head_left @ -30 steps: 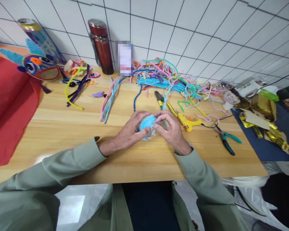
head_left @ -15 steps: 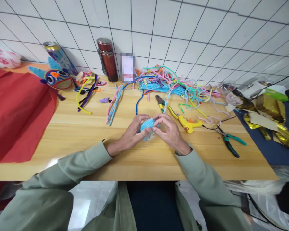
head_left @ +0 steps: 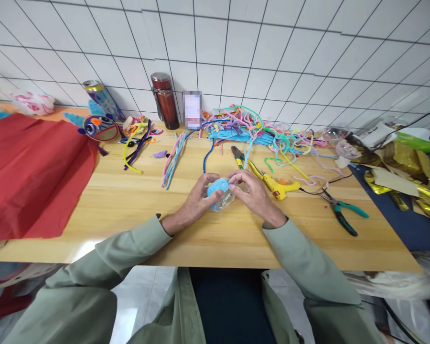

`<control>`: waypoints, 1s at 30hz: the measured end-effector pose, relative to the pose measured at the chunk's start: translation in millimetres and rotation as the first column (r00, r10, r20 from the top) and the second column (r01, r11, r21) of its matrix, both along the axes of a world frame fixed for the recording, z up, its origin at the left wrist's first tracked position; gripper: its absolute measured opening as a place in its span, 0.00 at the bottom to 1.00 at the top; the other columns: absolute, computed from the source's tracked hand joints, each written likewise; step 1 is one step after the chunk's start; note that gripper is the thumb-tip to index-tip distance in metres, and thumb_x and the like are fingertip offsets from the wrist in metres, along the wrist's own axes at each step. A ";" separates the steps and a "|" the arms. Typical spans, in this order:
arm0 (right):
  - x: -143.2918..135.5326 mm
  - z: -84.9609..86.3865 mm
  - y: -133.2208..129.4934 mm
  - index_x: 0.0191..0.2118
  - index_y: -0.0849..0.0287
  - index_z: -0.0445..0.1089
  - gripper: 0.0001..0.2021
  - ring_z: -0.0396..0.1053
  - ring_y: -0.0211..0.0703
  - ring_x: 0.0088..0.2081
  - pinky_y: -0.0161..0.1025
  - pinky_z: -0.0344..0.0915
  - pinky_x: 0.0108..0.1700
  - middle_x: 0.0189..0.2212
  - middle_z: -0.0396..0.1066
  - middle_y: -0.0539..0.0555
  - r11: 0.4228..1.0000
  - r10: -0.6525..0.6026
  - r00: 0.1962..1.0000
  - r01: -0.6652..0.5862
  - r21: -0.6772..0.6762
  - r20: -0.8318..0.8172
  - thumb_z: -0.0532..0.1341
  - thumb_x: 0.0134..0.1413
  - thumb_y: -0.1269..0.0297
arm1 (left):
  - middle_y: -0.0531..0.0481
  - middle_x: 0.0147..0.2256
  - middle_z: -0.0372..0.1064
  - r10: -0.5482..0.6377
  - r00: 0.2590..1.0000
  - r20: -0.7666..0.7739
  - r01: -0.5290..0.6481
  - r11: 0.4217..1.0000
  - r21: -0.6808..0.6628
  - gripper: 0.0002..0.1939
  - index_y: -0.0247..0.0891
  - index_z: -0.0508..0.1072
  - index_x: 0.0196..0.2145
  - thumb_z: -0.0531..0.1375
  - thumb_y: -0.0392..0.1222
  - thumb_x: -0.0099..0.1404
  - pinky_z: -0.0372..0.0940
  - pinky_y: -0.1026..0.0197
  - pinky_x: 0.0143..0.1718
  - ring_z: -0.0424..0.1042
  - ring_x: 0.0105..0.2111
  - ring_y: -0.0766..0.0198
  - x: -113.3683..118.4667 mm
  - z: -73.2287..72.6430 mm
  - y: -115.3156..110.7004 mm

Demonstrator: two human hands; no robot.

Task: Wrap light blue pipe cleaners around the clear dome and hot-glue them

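Note:
A clear plastic ball (head_left: 227,201), part of it covered in rows of light blue pipe cleaner (head_left: 218,186), sits between my two hands close over the tabletop. My left hand (head_left: 199,198) is wrapped round its left side, thumb pressed on the blue rows. With fingertips pinched together at the edge of the blue part, my right hand (head_left: 253,195) holds the light blue pipe cleaner. The pinched strand itself is mostly hidden by the fingers. Just beyond the right hand lie pliers with yellow handles (head_left: 239,155) and a yellow glue gun (head_left: 279,187).
Behind is a tangled heap of coloured pipe cleaners (head_left: 243,131), beside a phone (head_left: 192,111) and a red-brown flask (head_left: 167,105). Teal-handled pliers (head_left: 340,210) lie to the right. Red cloth (head_left: 36,177) covers the left side, near a decorated fish-like craft piece (head_left: 100,128).
The view has shifted slightly. More of the ball's clear plastic shows on the right, and my right fingers have moved a little along the edge of the blue rows.

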State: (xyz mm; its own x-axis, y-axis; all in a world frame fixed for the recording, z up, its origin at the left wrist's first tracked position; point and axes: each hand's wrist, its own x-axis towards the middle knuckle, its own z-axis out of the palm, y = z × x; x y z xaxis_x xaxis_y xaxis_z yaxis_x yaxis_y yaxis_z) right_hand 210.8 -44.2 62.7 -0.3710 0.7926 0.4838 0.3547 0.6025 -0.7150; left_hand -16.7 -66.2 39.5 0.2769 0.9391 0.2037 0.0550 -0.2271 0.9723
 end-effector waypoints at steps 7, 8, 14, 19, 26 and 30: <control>-2.0 -7.4 7.7 0.39 0.53 0.74 0.03 0.77 0.47 0.41 0.45 0.73 0.45 0.38 0.79 0.52 0.994 -0.075 0.997 0.075 0.079 -0.009 0.66 0.66 0.68 | 0.43 0.57 0.73 0.073 0.997 0.029 -0.074 0.997 0.025 0.26 0.42 0.70 0.58 0.67 0.61 0.73 0.72 0.51 0.59 0.75 0.56 0.53 5.4 -9.2 3.6; -2.5 -9.5 7.0 0.39 0.52 0.74 0.04 0.77 0.47 0.40 0.45 0.74 0.45 0.37 0.79 0.52 0.991 -0.084 0.996 0.085 0.102 -0.010 0.66 0.66 0.69 | 0.42 0.57 0.72 0.072 0.997 0.025 -0.073 0.996 0.047 0.26 0.42 0.70 0.58 0.66 0.61 0.74 0.72 0.51 0.59 0.75 0.56 0.53 5.3 -10.6 3.1; -1.8 -20.1 -8.7 0.47 0.50 0.76 0.07 0.80 0.50 0.47 0.50 0.78 0.51 0.44 0.80 0.55 0.971 -0.102 0.995 0.099 0.218 -0.001 0.65 0.69 0.70 | 0.40 0.62 0.67 0.079 0.997 -0.016 -0.076 0.985 0.158 0.23 0.43 0.69 0.61 0.64 0.57 0.78 0.71 0.48 0.65 0.72 0.63 0.52 -0.3 -17.2 -4.4; -0.2 -19.9 -19.7 0.53 0.51 0.76 0.13 0.80 0.51 0.48 0.52 0.79 0.51 0.47 0.79 0.58 0.961 -0.099 0.993 0.077 0.266 0.070 0.65 0.68 0.72 | 0.39 0.63 0.67 0.098 0.995 -0.024 -0.093 0.983 0.159 0.22 0.46 0.67 0.64 0.63 0.55 0.79 0.72 0.45 0.65 0.70 0.66 0.50 -6.0 -15.2 -7.5; 0.8 -21.2 -22.9 0.59 0.45 0.75 0.18 0.81 0.55 0.47 0.58 0.80 0.48 0.46 0.81 0.57 0.970 -0.132 0.986 0.108 0.218 0.099 0.64 0.69 0.71 | 0.38 0.63 0.68 0.058 0.995 -0.078 -0.046 0.987 0.157 0.22 0.48 0.66 0.64 0.62 0.55 0.79 0.66 0.37 0.69 0.66 0.69 0.45 -9.7 -7.6 -11.6; 3.2 -22.6 -24.9 0.58 0.43 0.76 0.17 0.80 0.59 0.52 0.63 0.78 0.57 0.50 0.81 0.57 0.969 -0.186 0.973 0.159 0.187 0.137 0.66 0.68 0.68 | 0.37 0.67 0.63 0.069 0.997 -0.039 -0.068 0.997 0.038 0.29 0.47 0.63 0.69 0.63 0.58 0.78 0.67 0.39 0.70 0.67 0.68 0.44 -8.2 -11.7 -11.8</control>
